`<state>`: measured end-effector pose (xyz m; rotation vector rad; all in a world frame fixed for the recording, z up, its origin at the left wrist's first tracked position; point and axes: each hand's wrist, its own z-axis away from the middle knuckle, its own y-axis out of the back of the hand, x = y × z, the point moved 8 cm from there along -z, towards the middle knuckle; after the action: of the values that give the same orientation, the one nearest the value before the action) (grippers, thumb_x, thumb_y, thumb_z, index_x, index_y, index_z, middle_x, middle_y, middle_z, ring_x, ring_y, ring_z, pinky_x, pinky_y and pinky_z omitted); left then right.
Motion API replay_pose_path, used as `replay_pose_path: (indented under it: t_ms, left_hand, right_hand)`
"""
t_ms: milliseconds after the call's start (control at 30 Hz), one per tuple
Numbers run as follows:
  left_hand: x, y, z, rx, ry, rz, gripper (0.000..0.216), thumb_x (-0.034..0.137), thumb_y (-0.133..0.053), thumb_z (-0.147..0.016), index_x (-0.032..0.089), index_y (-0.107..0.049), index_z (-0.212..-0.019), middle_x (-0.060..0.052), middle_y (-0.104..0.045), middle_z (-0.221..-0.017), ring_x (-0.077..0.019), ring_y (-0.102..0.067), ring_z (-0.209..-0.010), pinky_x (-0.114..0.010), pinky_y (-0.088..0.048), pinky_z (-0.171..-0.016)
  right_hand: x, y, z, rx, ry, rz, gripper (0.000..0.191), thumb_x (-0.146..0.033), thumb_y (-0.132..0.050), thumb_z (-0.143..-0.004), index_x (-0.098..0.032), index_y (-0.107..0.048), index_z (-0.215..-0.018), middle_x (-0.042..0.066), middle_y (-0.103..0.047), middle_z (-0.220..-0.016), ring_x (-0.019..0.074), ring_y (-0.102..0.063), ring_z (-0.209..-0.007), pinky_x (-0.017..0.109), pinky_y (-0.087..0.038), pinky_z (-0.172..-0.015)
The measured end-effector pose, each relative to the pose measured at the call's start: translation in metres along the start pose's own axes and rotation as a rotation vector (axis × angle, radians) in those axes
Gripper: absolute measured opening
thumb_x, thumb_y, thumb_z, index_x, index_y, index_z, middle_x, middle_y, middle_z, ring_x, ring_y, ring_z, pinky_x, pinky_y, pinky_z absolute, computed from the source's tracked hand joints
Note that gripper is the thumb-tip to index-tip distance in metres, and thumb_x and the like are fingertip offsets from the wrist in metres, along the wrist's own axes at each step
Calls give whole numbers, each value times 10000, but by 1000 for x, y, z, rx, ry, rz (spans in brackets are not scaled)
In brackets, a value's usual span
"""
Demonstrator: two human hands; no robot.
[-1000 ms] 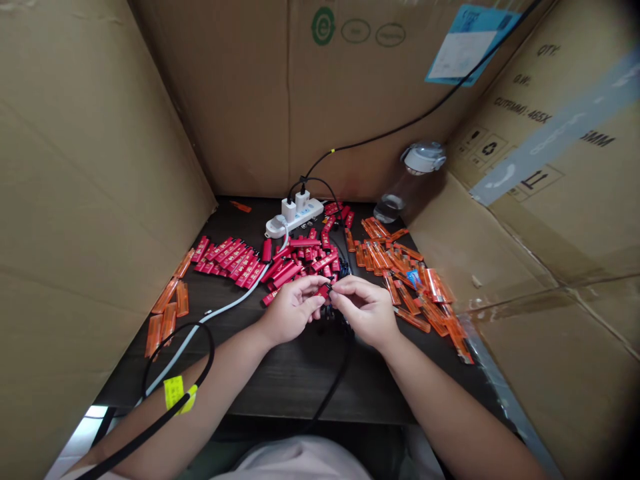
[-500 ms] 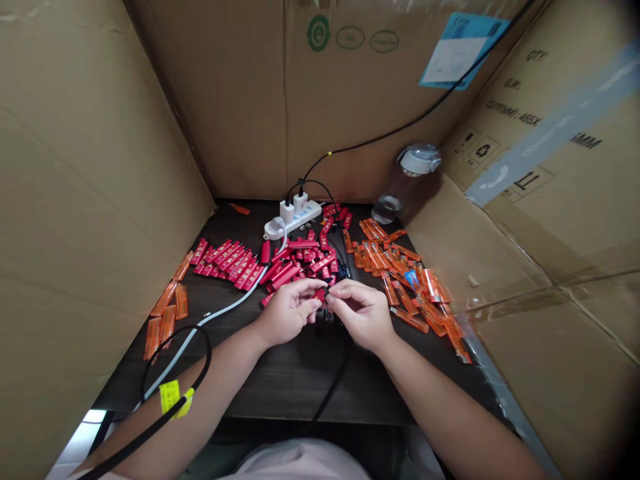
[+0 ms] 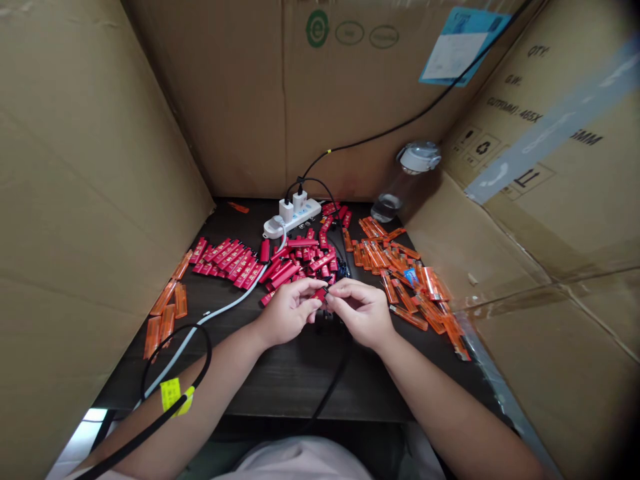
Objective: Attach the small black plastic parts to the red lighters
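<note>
Over the front of the dark table, my left hand (image 3: 289, 311) is closed around a small red lighter (image 3: 320, 293), mostly covered by the fingers. Facing it, my right hand (image 3: 361, 312) pinches at the lighter's dark end; fingertips hide whatever small part lies between them. Just beyond both hands is a loose heap of red lighters (image 3: 284, 274). To its left, more red lighters (image 3: 243, 265) lie side by side in slanted rows. Orange see-through lighters (image 3: 379, 257) are scattered on the right, and several orange lighters (image 3: 168, 321) lie at the left edge.
A white power strip (image 3: 293, 219) with plugged-in adapters stands at the back. Its pale cable (image 3: 226, 309) crosses the table toward my left arm, where a black cable (image 3: 209, 353) loops. A clear water bottle (image 3: 387, 205) stands back right. Cardboard walls (image 3: 235, 100) enclose the table.
Both hands stay in place on the red lighter, with only a slight shift at the fingertips. The view has tilted very slightly; the lighters on the table lie as before.
</note>
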<state>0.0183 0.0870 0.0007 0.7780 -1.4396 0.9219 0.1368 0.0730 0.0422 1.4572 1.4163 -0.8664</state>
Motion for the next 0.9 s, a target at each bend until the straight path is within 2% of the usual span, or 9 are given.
replay_pose_path:
  t_ms: [167,333,433,500,600,700,900]
  left_hand:
    - [6,1,0,0,-15,-14,299,266,-627,-787,144,-590,-1057,-21,-631,-789,-57,-510,-516,-201,-427,-477]
    - [3,3,-3,53,54,142,389,345,-674,-748,145,-555,-1060,-17,-628,-756,-75,-544,-493,-186,-419,-416]
    - [1,12,-4,128,96,292,419,347,-706,-722,150,-540,-1053,-5,-616,-720,-67,-508,-451,-161,-352,-359]
    - [1,19,-3,168,110,390,382,353,-699,-739,160,-542,-1029,17,-587,-664,-44,-441,-404,-138,-275,-331]
    - [4,26,-4,163,110,502,299,408,-658,-786,154,-571,-919,57,-483,-536,-24,-340,-359,-122,-206,-321]
    - [6,32,-3,171,108,556,310,434,-637,-795,138,-560,-743,76,-379,-451,-18,-271,-332,-121,-183,-310]
    - [10,35,-2,155,79,626,248,304,-604,-748,153,-488,-588,69,-344,-410,-30,-233,-304,-126,-174,-280]
  right_hand:
    - [4,-1,0,3,-10,-49,45,-195,-687,-786,-190,-720,-755,41,-665,-726,150,-645,-608,293,-557,-571]
    - [14,2,0,52,-77,-178,104,-235,-734,-751,-183,-717,-840,43,-687,-838,163,-686,-688,315,-609,-655]
    - [21,6,-1,82,-135,-184,180,-274,-754,-732,-179,-705,-876,46,-711,-844,168,-699,-712,324,-614,-706]
    - [24,10,-1,109,-171,-152,201,-313,-742,-745,-169,-696,-877,48,-719,-807,161,-696,-666,316,-615,-674]
    - [27,14,-1,131,-204,-101,240,-358,-727,-756,-155,-689,-877,57,-722,-775,166,-696,-630,310,-610,-631]
    - [26,14,0,123,-198,-64,255,-375,-719,-762,-153,-685,-882,63,-723,-778,170,-695,-625,316,-607,-632]
    - [25,8,0,76,-185,-17,265,-403,-691,-780,-161,-668,-888,54,-712,-753,172,-691,-622,321,-607,-629]
